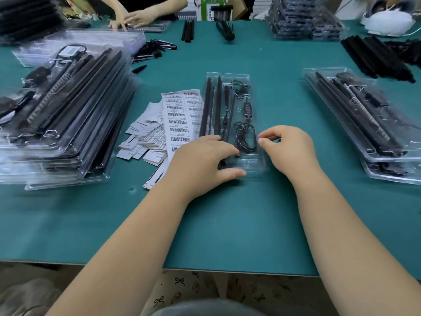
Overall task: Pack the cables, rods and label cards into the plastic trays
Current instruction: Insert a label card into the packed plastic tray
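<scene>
A clear plastic tray lies lengthwise in the middle of the green table. It holds black rods, a cable with a small controller and a coiled black cable. My left hand covers the tray's near left end, fingers curled over the rods and thumb against the near rim. My right hand is at the tray's right rim, thumb and forefinger pinched together on it. Label cards lie heaped left of the tray, next to barcode sheets.
A tall stack of filled trays fills the left side. Two filled trays lie on the right, with loose black rods behind them. Another person's hands work at the far edge. More tray stacks stand at the back.
</scene>
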A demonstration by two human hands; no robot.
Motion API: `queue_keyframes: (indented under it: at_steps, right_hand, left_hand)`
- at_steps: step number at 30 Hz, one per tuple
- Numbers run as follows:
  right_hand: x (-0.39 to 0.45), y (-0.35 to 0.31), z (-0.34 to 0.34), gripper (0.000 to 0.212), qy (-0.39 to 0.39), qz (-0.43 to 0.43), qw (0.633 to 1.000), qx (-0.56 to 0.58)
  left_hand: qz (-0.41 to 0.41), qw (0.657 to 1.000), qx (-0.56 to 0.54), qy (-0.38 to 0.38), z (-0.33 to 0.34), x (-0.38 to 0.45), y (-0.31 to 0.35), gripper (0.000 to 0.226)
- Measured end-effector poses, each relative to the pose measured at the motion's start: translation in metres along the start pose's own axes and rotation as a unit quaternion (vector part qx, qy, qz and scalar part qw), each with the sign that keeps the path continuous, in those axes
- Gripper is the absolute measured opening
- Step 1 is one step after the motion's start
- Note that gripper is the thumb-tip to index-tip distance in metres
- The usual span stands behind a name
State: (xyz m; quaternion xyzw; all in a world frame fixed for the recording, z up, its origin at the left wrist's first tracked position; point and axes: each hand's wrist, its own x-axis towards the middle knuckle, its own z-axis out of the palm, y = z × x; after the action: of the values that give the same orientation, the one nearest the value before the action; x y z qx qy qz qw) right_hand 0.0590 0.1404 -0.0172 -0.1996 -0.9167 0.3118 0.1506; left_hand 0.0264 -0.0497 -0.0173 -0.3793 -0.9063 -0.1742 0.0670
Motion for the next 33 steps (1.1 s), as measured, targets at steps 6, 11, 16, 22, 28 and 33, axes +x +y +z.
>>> queue_keyframes:
  at_steps: [6,11,16,22,28,33]
  right_hand:
    - [0.005,-0.001,0.000,0.026,0.018,0.034,0.999,-0.002]
    - [0.005,0.000,0.001,0.024,0.005,0.027,1.000,-0.003]
    - [0.003,0.000,0.004,0.027,0.011,0.011,1.000,-0.025]
    - [0.002,0.001,0.003,0.028,0.003,0.002,1.000,-0.027]
    - [0.000,0.000,0.003,0.029,0.009,0.002,1.000,-0.029]
    - [0.000,-0.002,-0.001,0.027,0.045,0.006,0.999,0.026]
  left_hand:
    - [-0.026,0.996,-0.036,0.073,-0.002,0.012,0.013,0.050]
    - [-0.368,0.916,0.045,0.157,-0.026,0.002,-0.043,0.054]
    - [-0.413,0.900,0.076,0.112,-0.030,-0.003,-0.056,0.055]
    - [-0.419,0.900,0.099,0.073,-0.033,-0.005,-0.064,0.031]
    - [-0.395,0.904,0.110,0.125,-0.035,-0.006,-0.063,0.031]
    - [-0.347,0.884,0.059,0.308,-0.040,-0.006,-0.058,0.036]
